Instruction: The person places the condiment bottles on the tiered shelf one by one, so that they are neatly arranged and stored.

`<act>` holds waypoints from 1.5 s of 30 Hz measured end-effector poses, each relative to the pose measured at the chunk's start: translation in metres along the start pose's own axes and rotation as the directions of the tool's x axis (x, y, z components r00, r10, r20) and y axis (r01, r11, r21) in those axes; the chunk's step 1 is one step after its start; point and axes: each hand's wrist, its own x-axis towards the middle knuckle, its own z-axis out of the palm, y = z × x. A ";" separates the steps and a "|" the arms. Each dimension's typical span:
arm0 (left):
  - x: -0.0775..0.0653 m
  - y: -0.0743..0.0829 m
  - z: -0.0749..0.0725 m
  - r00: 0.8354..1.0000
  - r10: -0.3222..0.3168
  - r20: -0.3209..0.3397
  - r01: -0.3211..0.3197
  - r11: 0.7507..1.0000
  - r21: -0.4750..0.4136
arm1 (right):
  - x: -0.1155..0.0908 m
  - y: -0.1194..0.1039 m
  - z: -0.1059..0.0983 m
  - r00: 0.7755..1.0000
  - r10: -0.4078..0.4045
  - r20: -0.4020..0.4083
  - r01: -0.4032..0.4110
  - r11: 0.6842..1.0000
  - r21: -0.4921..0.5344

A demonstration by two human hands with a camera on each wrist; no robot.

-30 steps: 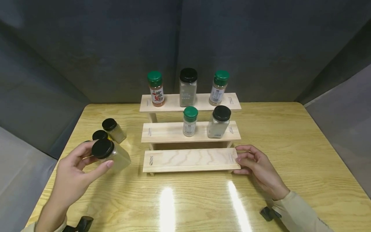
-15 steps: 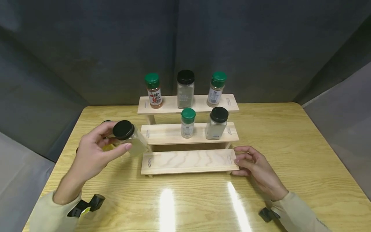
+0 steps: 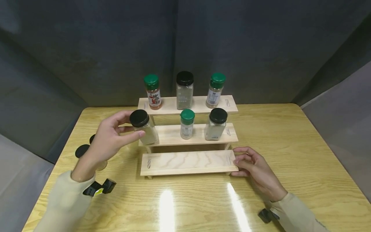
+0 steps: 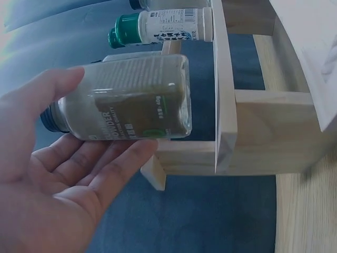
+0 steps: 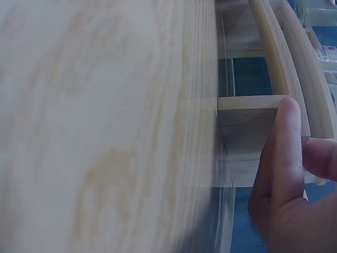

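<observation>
In the head view my left hand [image 3: 111,138] holds a square spice jar [image 3: 149,134] with a black lid over the left end of the middle shelf [image 3: 168,132] of a three-step wooden spice rack. The left wrist view shows the thumb on one side of the jar [image 4: 142,100] and the fingers on the other, its base close to the shelf edge. My right hand [image 3: 258,169] grips the right end of the bottom shelf [image 3: 188,162]. On the middle shelf stand a green-capped bottle [image 3: 186,127] and a black-lidded jar [image 3: 215,125].
The top shelf [image 3: 200,101] bears a green-capped bottle with a red label [image 3: 153,96], a black-lidded jar [image 3: 184,93] and another green-capped bottle [image 3: 214,93]. More black-lidded jars [image 3: 82,150] stand on the table, partly behind my left forearm. A dark curtain [image 3: 232,42] hangs behind.
My left hand has carried the jar rightward and away from me, from over the table's left side to the middle shelf's left end. My right hand stays at the rack.
</observation>
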 end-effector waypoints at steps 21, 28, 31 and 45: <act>0.028 -0.012 0.011 0.993 -0.062 0.096 0.060 0.998 0.021 | -0.001 0.000 0.001 1.000 -0.004 0.003 0.004 1.000 0.004; 0.031 -0.015 0.014 0.992 -0.053 0.115 0.049 0.998 0.037 | -0.001 0.001 0.002 1.000 -0.004 -0.002 0.004 1.000 0.011; 0.031 -0.015 0.016 0.992 -0.045 0.115 0.041 0.999 0.030 | -0.001 0.001 0.001 1.000 -0.006 -0.002 0.006 1.000 0.010; 0.027 -0.024 0.022 0.998 -0.010 0.061 0.013 0.999 -0.051 | 0.000 0.003 0.000 1.000 -0.016 0.003 0.016 1.000 -0.007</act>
